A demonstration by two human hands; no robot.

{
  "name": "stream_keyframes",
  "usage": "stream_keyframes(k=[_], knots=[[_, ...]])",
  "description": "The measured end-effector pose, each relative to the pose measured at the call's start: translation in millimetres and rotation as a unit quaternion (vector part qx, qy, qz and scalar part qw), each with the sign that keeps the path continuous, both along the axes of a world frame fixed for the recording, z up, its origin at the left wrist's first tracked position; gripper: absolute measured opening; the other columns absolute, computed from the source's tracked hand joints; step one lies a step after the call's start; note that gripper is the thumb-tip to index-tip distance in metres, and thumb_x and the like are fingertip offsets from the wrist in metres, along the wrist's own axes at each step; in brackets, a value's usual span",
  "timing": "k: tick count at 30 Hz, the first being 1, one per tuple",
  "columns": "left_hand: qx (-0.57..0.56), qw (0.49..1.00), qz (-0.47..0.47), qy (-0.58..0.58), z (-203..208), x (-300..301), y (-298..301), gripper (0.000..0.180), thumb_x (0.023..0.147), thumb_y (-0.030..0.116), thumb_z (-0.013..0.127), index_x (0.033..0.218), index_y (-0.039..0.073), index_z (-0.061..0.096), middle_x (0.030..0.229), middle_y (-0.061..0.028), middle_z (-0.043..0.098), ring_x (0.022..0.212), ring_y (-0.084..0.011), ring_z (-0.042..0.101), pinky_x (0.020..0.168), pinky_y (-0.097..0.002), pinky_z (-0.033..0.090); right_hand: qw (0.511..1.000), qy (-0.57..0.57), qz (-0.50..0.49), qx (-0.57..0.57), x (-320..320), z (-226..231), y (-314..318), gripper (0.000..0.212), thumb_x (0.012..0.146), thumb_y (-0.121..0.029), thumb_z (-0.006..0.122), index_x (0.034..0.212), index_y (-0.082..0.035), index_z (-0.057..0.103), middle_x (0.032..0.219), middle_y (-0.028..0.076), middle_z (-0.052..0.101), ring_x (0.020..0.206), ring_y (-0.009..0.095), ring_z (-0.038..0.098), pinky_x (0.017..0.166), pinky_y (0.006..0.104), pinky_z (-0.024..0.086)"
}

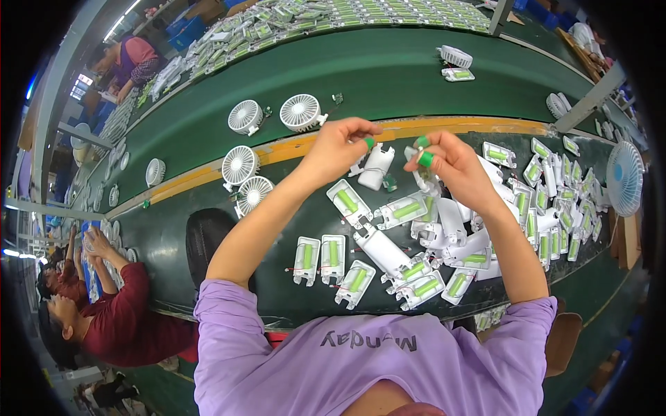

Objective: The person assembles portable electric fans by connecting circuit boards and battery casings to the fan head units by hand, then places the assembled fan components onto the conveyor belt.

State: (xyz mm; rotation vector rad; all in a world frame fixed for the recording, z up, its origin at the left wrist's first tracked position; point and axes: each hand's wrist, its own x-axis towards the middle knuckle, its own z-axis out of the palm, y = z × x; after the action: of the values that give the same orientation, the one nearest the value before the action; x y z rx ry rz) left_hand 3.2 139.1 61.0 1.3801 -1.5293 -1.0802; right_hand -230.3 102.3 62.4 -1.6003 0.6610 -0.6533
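Note:
My left hand [338,151] is raised over the bench, fingers bent and the green-wrapped thumb close to the index finger. Anything between those fingertips is too small to name. Below the thumb tip a white handle casing [377,168] lies tilted, beside a small green circuit board [390,183]. Across from it, my right hand [449,165], with green wraps on thumb and index finger, pinches a small whitish piece I cannot make out. Open casing halves with green battery cells, such as one casing half [349,202], lie under and between my forearms.
White fan heads [240,165] rest at the left, some on the green conveyor belt [374,76] beyond a yellow edge strip [402,130]. Battery casings [548,187] pile up at the right near a larger fan [624,179]. Co-workers [121,312] sit along the left.

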Motion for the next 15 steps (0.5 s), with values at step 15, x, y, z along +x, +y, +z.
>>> stream_keyframes(k=[15], knots=[[-0.234,0.889,-0.111,-0.377,-24.7,-19.9,30.1,0.039,0.068,0.002,0.06,0.107,0.004,0.053,0.103,-0.0109,0.053,0.088,-0.0279,0.057,0.067,-0.0378,0.05,0.997,0.061,0.01,0.036,-5.7,-4.5,0.5,0.028,0.084,-0.001,0.049,0.112,0.001,0.048,0.095,0.006,0.067,0.09,0.01,0.059,0.081,0.0246,0.045]])
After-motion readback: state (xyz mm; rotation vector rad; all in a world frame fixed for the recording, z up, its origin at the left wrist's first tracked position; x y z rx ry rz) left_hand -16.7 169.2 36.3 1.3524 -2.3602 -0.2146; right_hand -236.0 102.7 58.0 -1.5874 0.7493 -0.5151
